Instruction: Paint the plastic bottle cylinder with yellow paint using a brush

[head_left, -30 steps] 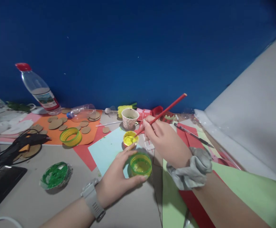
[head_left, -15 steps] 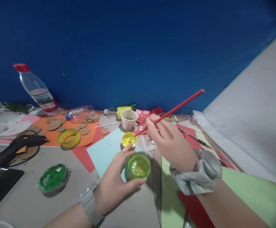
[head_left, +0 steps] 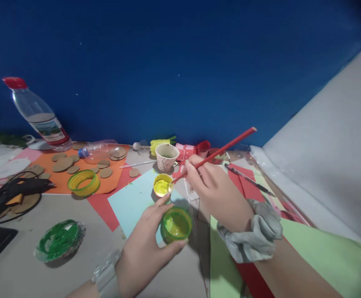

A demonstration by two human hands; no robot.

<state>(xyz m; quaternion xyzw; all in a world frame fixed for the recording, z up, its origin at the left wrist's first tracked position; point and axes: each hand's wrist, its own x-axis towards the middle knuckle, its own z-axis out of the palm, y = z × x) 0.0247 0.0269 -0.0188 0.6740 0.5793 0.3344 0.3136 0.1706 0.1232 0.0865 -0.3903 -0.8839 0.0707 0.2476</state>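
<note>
My right hand (head_left: 209, 186) pinches a red-handled paintbrush (head_left: 226, 147). The brush's tip is at the right rim of a small cup of yellow paint (head_left: 162, 185). My left hand (head_left: 152, 240) is wrapped around a round, green-rimmed piece of plastic bottle (head_left: 176, 224), with yellow-green colour showing inside it. Left fingertips reach close to the yellow paint cup. Just behind stands a patterned paper cup (head_left: 167, 157) with dark liquid in it. A light blue sheet (head_left: 133, 194) lies under the paint cup.
A dish of green paint (head_left: 59, 240) sits at the left. A yellow-green plastic ring (head_left: 83, 183) and cardboard discs (head_left: 63, 164) rest on orange paper. Behind them are a red-capped bottle (head_left: 42, 116) and a clear bottle lying down (head_left: 101, 151). A black glue gun (head_left: 15, 190) lies far left.
The brush tip has shifted from inside the yellow paint to the cup's right rim. The brush handle leans lower. My view has turned slightly, moving most things left in the picture.
</note>
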